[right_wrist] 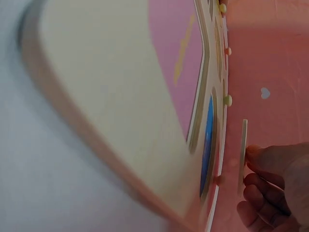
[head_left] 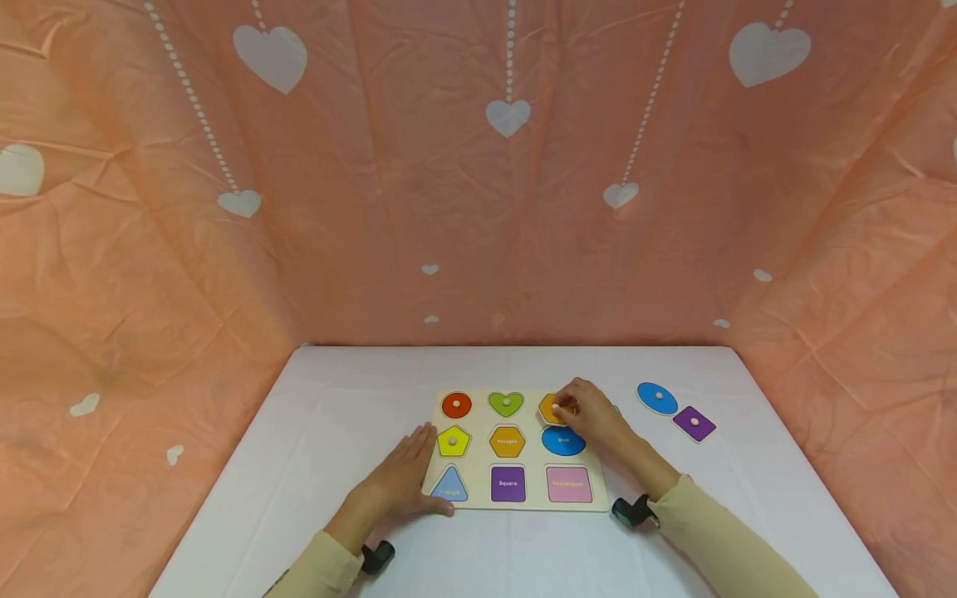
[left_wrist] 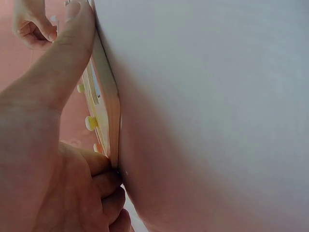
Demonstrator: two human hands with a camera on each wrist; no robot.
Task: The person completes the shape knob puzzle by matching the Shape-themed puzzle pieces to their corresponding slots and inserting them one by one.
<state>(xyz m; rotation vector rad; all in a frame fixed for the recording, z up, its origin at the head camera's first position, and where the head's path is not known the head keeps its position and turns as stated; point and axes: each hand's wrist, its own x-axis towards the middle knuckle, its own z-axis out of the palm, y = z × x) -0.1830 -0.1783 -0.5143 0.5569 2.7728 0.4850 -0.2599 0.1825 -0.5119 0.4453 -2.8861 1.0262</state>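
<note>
A wooden shape puzzle board (head_left: 478, 507) lies on the table. My left hand (head_left: 401, 472) rests at its lower left corner, fingers stretched along the left edge and thumb at the front edge. Over the board's upper right, my right hand (head_left: 598, 415) pinches the knob of an orange hexagon piece (head_left: 547, 410). Edge-on, that piece (right_wrist: 244, 145) appears apart from the board in the right wrist view. A red circle piece (head_left: 456, 405), green heart piece (head_left: 516, 404) and yellow pentagon piece (head_left: 453, 447) sit in their recesses. The orange hexagon recess (head_left: 507, 441) shows its printed label.
Right of the board lie a blue oval piece (head_left: 650, 397) and a purple square piece (head_left: 694, 424). A bit of blue (head_left: 616, 409) peeks out beside my right hand, mostly hidden. The white table (head_left: 359, 382) ends at a pink heart-patterned sheet (head_left: 449, 232).
</note>
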